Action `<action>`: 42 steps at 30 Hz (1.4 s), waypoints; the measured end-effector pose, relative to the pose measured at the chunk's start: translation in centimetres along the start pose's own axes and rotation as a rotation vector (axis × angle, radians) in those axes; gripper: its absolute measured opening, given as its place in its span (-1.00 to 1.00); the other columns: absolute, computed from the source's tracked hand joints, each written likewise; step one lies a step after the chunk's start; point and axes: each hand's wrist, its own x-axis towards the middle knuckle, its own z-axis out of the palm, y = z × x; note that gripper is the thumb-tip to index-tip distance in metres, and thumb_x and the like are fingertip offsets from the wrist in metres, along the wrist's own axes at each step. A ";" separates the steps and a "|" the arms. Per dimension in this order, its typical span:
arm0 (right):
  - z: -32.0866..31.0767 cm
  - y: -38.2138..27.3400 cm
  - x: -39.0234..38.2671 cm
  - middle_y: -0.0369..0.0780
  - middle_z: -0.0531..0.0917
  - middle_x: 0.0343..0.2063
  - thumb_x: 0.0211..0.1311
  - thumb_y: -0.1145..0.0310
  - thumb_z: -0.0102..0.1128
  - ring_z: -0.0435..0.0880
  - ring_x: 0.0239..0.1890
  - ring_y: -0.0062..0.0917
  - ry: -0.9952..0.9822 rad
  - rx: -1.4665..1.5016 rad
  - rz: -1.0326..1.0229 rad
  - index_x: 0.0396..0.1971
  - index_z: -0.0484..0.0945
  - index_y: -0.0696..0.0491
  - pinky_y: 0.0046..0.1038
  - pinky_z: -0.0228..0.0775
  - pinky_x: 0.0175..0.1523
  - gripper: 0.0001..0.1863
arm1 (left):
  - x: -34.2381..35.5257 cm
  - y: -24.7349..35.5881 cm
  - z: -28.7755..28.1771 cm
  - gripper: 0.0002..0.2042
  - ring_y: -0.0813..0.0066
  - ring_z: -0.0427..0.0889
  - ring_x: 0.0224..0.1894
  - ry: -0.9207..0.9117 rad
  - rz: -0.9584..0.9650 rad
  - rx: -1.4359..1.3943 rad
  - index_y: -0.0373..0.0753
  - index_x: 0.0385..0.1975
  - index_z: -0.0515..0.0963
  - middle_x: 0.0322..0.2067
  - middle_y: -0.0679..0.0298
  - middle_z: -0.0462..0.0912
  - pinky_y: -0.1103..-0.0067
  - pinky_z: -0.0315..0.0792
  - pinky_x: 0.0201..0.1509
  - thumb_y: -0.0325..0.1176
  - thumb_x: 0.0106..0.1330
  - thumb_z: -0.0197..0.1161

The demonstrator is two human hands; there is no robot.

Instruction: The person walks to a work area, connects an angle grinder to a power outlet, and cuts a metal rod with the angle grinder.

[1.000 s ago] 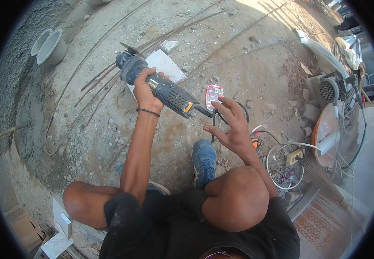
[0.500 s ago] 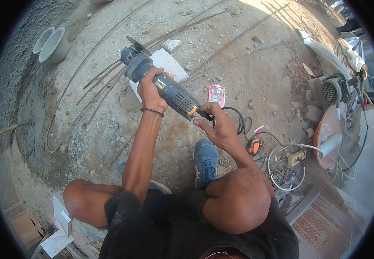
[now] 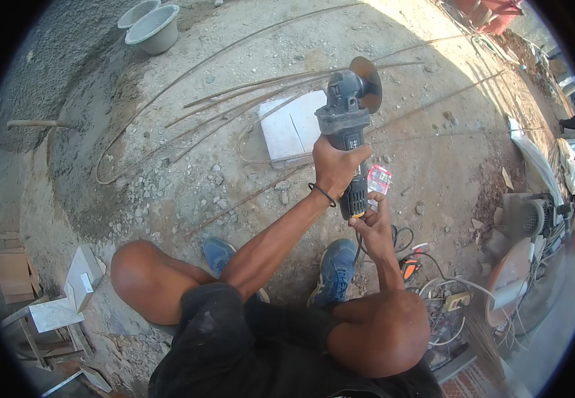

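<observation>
Angle grinder (image 3: 348, 132) points away (disc up top), long axis near upright; left hand (image 3: 336, 167) wraps its body, right hand (image 3: 371, 227) pinches its tail end.

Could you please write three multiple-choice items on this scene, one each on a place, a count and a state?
1. Where does the white square stone tile lie?
A. on the sandy ground, under the thin bent steel rods
B. on the person's knee
C. inside a bucket

2. How many grey round buckets stand at the upper left?
A. one
B. two
C. four

3. How is the dark angle grinder with its round disc held?
A. lying untouched on the ground
B. gripped by the left hand round its body, the right hand at its rear end
C. hung from a hook

Answers: 1 A, rods cross over the tile on the ground; 2 B, two rims show side by side; 3 B, both hands are on the lifted tool.
</observation>
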 end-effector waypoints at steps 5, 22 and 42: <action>-0.4 -0.6 0.1 -0.18 0.62 -0.27 0.04 0.74 0.22 0.56 -0.30 -0.64 0.057 0.027 -0.020 0.03 0.14 0.02 -0.61 0.36 -0.25 -0.38 | 0.3 0.1 0.3 -0.67 0.55 0.54 -0.44 -0.099 0.025 0.040 -0.36 -0.25 0.56 -0.44 0.28 0.60 0.58 0.42 -0.36 -0.47 -0.08 0.34; 4.4 -3.1 7.3 0.00 0.62 -0.24 -0.17 0.33 0.46 0.67 -0.20 -0.19 0.268 -0.748 -0.512 0.11 0.20 0.18 -0.33 0.46 -0.12 -0.19 | -0.4 -1.7 0.3 -0.40 0.25 0.68 -0.26 0.065 -0.021 0.310 -0.40 -0.14 0.50 -0.35 0.05 0.68 0.42 0.50 -0.13 -0.07 -0.08 0.49; 16.3 -4.6 1.4 -0.10 0.63 -0.37 -0.29 0.35 0.35 0.64 -0.34 -0.32 0.457 -1.125 -0.083 -0.12 0.43 0.18 -0.36 0.43 -0.15 -0.41 | 10.9 -10.0 -27.7 -0.75 0.48 0.56 -0.70 -0.039 -0.400 -0.052 -0.51 -0.45 0.55 -0.62 0.13 0.60 0.63 0.44 -0.66 -0.38 0.31 0.20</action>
